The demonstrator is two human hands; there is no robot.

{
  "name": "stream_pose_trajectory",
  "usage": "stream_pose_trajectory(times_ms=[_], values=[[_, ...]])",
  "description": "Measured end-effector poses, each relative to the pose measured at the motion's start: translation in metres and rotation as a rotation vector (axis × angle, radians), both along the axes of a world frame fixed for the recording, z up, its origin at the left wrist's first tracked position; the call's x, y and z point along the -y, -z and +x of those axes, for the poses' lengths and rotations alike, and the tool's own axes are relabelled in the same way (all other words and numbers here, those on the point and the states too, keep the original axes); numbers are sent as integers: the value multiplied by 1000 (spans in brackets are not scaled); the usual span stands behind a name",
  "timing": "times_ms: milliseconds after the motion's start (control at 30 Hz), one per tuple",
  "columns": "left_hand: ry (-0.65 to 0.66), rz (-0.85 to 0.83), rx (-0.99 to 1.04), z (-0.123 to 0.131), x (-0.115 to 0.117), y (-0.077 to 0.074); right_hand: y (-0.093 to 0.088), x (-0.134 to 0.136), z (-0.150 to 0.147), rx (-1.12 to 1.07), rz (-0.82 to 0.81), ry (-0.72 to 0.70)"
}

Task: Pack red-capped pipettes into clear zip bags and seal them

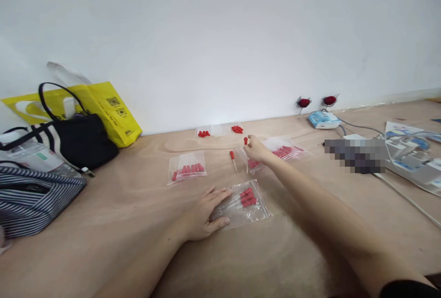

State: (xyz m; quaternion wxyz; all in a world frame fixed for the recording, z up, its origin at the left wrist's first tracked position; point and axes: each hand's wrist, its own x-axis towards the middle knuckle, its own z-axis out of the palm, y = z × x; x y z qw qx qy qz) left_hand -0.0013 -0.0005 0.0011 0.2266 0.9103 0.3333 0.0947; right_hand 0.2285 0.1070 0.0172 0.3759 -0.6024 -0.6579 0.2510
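Observation:
In my right hand (257, 149), the fingers pinch a dropper (245, 141) upright by its red bulb; its thin stem points down toward the table. A second red-bulbed dropper (232, 155) lies loose just left of it. My left hand (208, 213) lies with fingers and thumb spread on the left edge of a clear zip bag (260, 216), which holds several droppers with their bulbs to the right. Partly behind my right hand is another clear bag (298, 152) with several red bulbs inside. A further bag of droppers (188, 169) lies to the left.
Against the wall, two small groups of red bulbs (204, 134) sit on clear bags. On the left stand a yellow bag (115, 114), a black handbag (86, 142) and a striped bag (44, 206). A tissue pack (323, 120), cables and power strips (422, 169) occupy the right.

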Motion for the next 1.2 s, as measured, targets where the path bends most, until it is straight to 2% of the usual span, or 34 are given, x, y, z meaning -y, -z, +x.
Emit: stream_pose_trajectory(times_ms=[67,100,200,333,433,767,1000,1100,1200], values=[[-2,2,-2,0,1,-1,-1,21,24,-57,-19,-24],[-2,3,-4,1,1,-2,1,34,36,-170,-21,-76],[-3,6,-17,1,1,-2,17,68,63,-397,-7,-163],[-9,13,-18,0,1,-2,43,93,71,-614,3,-89],[-5,17,-13,1,1,-3,51,99,63,-684,-37,-73],[-2,25,-33,1,0,-2,45,117,42,-820,-169,-82],[0,27,-25,2,0,-2,48,125,40,-922,-163,-3],[-5,29,-31,2,0,-2,46,125,43,-923,-227,-51],[-10,24,-37,2,0,-2,44,125,48,-832,-307,-134]])
